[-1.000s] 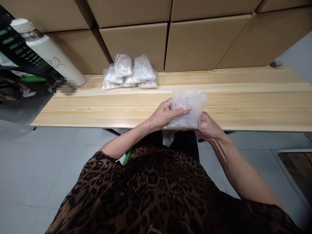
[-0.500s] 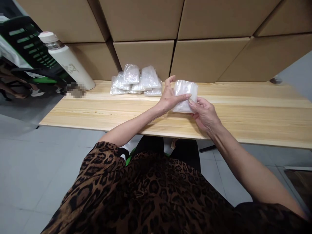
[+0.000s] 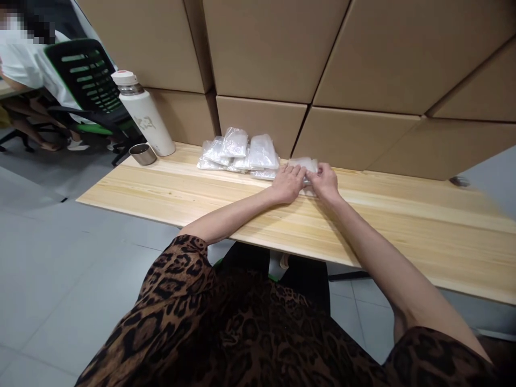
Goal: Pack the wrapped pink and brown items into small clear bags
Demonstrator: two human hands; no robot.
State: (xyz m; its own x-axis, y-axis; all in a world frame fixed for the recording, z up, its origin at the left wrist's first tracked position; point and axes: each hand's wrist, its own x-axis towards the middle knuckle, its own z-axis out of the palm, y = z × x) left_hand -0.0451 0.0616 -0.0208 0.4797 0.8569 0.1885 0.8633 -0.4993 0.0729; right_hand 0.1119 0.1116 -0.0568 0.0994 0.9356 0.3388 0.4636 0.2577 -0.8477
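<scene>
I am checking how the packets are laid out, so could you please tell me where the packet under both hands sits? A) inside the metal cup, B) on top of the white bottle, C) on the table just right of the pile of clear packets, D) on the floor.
C: both the left hand and the right hand press the clear packet onto the wooden table, right beside the pile of packets.

White flask (image 3: 143, 121), steel cup (image 3: 142, 153)

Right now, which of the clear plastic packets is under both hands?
The packet at the right end of the pile, flat on the table, pressed by left hand and right hand.
</scene>
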